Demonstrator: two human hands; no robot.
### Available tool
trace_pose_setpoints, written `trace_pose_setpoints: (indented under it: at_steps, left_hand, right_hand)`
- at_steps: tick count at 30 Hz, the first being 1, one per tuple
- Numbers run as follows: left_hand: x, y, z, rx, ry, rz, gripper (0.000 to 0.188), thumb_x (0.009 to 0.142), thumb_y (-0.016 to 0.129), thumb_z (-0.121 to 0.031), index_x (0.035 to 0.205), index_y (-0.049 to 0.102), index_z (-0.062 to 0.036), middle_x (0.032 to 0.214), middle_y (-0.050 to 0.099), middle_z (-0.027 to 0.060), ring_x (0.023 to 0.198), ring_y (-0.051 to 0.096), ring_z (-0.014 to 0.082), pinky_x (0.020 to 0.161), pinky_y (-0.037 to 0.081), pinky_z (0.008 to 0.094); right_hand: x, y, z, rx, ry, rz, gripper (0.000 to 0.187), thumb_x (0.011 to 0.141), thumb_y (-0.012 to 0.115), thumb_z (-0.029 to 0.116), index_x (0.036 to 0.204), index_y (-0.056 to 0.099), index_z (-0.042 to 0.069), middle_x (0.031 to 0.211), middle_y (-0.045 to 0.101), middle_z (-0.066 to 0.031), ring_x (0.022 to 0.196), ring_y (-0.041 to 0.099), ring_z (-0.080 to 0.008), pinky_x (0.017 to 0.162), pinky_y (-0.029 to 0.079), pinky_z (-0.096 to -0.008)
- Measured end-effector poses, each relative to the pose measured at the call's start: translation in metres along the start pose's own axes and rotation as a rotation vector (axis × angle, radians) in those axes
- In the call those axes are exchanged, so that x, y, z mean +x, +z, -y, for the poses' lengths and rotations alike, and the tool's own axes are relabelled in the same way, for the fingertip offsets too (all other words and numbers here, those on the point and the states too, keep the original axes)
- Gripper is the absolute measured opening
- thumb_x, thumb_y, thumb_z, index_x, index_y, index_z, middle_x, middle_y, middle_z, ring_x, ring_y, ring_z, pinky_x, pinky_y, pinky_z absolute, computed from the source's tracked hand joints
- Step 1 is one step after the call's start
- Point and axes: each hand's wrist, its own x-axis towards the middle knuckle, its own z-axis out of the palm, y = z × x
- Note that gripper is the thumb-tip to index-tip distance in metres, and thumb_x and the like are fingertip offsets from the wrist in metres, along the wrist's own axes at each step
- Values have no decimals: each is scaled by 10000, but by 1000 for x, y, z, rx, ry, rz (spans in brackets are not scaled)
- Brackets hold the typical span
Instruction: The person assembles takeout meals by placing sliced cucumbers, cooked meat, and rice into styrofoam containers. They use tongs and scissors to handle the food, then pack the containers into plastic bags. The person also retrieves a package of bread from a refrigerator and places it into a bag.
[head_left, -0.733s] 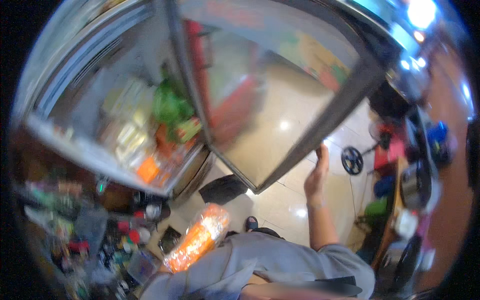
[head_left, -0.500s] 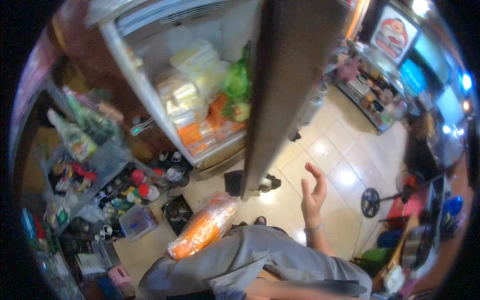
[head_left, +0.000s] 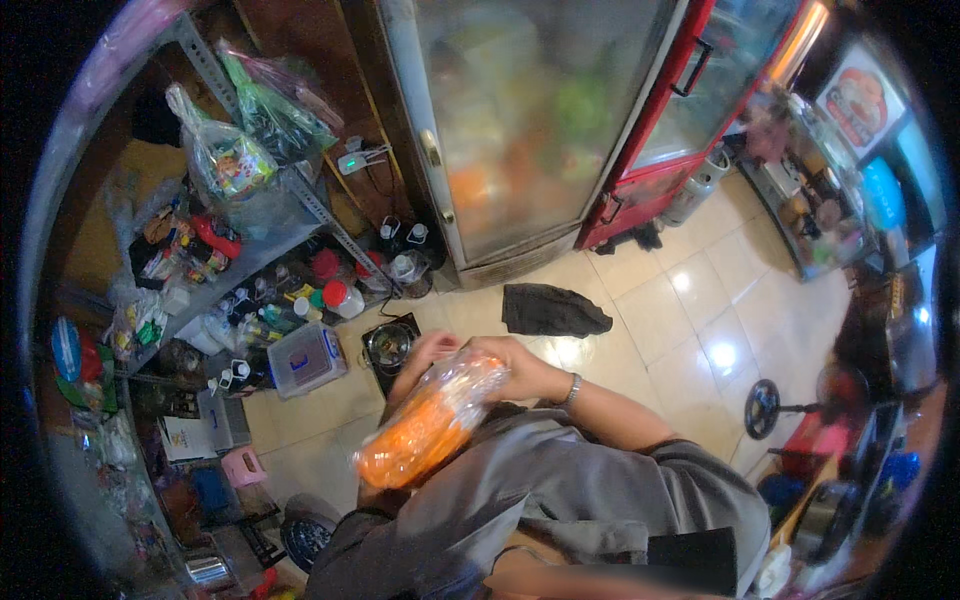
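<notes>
Hands (head_left: 522,372) at a clear bag (head_left: 462,380) — orange contents (head_left: 415,440) inside.

You have a long, fat orange bundle (head_left: 425,430), plastic-wrapped and shiny. It slants in front of your body, with its near end toward your left. Its far end looks paler and crinkly, and your right grip (head_left: 515,370) is on it there. The inside is blurry.

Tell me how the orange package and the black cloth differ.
The orange package is bright and shiny in clear plastic; the black cloth is dark and dull. The package is raised, with the right hand at its upper end; the cloth lies on the floor. Both are longer than wide.
</notes>
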Motion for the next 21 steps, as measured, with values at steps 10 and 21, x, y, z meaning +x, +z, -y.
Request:
trace_pose_setpoints:
  at_steps: [10,21]
  left_hand:
    - [152,87,-39,-200,-17,13,924,778,495,-755,1437,304,-137,1198,554,170,1037,558,326,891,431,566]
    - [272,271,-382,-979,727,-61,1227,668,418,-856,1527,-36,-107,1593,-104,122,1460,-101,321,1125,-50,584]
  right_hand:
    - [-91,-80,52,-621,-166,-471,334,673,739,159,946,613,15,866,578,-140,835,577,-320,722,471,-380]
    - [-379,-220,17,-265,245,-1479,524,829,734,258,1186,499,-44,1088,631,-132,1010,613,-238,847,501,-356]
